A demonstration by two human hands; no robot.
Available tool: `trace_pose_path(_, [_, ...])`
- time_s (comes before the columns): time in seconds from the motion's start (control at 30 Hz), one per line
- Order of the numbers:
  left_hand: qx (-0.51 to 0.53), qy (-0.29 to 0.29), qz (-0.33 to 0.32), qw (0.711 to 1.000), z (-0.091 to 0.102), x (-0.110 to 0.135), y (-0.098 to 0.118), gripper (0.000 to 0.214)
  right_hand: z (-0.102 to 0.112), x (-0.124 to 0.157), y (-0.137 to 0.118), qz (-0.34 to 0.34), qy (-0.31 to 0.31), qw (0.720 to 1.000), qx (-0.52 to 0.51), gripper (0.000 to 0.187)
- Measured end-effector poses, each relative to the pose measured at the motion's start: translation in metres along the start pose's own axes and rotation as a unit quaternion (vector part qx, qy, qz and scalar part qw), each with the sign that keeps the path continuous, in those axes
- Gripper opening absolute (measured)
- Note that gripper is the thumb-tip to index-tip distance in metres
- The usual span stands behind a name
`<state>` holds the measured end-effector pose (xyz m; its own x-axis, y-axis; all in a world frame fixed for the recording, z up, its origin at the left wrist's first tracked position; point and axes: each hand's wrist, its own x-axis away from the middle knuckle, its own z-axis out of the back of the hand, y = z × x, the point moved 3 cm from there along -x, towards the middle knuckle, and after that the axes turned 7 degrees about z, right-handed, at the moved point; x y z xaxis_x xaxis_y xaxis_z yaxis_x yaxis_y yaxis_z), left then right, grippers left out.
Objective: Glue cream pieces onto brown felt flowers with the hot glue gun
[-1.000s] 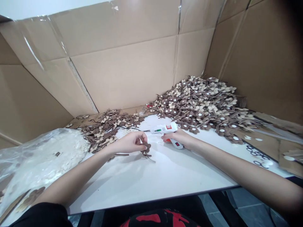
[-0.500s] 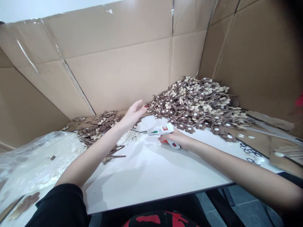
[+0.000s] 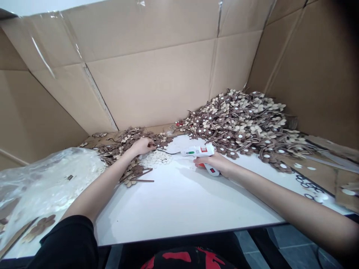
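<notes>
White glue-gun (image 3: 198, 151) in right grip (image 3: 215, 161)

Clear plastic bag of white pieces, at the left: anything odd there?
Yes: a small dark brown scrap shows at the clear plastic bag, standing out against the white pieces. Inside or on top, I cannot tell.

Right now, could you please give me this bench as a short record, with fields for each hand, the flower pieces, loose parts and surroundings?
Left hand: at the smaller flower pile; grip unclear
Right hand: holding a white glue gun, nozzle pointing left
Smaller flower pile: brown and cream, left
Larger flower heap: brown and cream, some white centres, right
Loose parts: small white discs on the white tabletop
Far left: clear plastic bag of white pieces
Surroundings: cardboard walls at back and sides
</notes>
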<state>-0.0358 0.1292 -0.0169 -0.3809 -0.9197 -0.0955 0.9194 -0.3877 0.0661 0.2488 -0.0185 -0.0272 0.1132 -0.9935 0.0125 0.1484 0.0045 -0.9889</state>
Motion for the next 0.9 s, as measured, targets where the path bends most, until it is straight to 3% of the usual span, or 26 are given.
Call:
trace_pose_path(0.17, [-0.014,0.022,0.019,0.999,-0.007,-0.009,0.001,0.032,0.0,0.0,0.0,-0.001,0.007,1.0,0.011,0.016])
trace_pose_path(0.4, [-0.012,0.064,0.033,0.997,0.008,0.0,-0.003,0.034,0.002,-0.003,0.005,0.015,-0.002,1.0,0.019,0.02])
trace_pose_path(0.57, [0.089,0.115,0.019,0.989,0.018,0.002,-0.006,0.026,0.002,-0.004,0.005,0.022,-0.004,0.999,0.032,0.015])
trace_pose_path(0.67, [0.198,0.115,0.037,0.973,0.026,0.004,-0.003,0.026,0.004,-0.005,0.006,0.034,-0.006,0.999,0.017,0.016])
trace_pose_path(0.77, [0.369,0.054,0.052,0.926,0.036,0.019,0.016,0.036,0.008,-0.006,0.007,0.041,0.003,0.999,-0.002,0.017])
trace_pose_path(0.9, [0.533,-0.156,0.011,0.831,0.044,0.06,0.068,0.039,0.016,-0.009,0.004,0.086,0.069,0.993,-0.037,0.02])
